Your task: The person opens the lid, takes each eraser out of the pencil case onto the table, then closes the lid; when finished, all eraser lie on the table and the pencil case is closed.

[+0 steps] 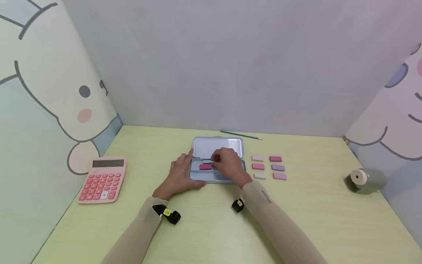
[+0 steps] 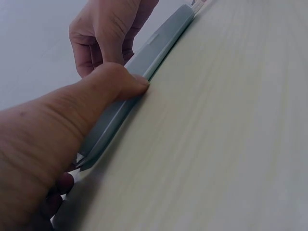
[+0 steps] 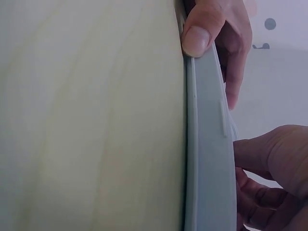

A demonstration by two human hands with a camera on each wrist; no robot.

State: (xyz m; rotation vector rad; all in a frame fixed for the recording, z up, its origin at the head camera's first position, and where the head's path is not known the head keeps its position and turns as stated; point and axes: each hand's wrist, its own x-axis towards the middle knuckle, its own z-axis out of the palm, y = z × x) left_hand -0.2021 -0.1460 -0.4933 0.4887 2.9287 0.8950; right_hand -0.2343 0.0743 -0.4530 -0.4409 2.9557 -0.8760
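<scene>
A light blue tin pencil case [image 1: 215, 176] lies on the table with its lid [image 1: 217, 146] raised at the back. My left hand [image 1: 180, 176] holds its left end, thumb on the front edge, fingers along the side; the left wrist view shows that thumb [image 2: 132, 85] on the rim. My right hand [image 1: 228, 163] reaches into the tray, fingers curled at the right end of a small pale block [image 1: 207, 161]. Just in front of it lies a dark pink block [image 1: 205, 167]. In the right wrist view, the case wall [image 3: 211, 144] hides the right fingertips.
Right of the case, several small blocks [image 1: 258, 166] in pink, purple and white lie in two columns. A green pencil [image 1: 240, 135] lies behind the lid. A pink calculator [image 1: 103, 179] is at the left, a grey-green cylindrical device [image 1: 370, 180] at the right.
</scene>
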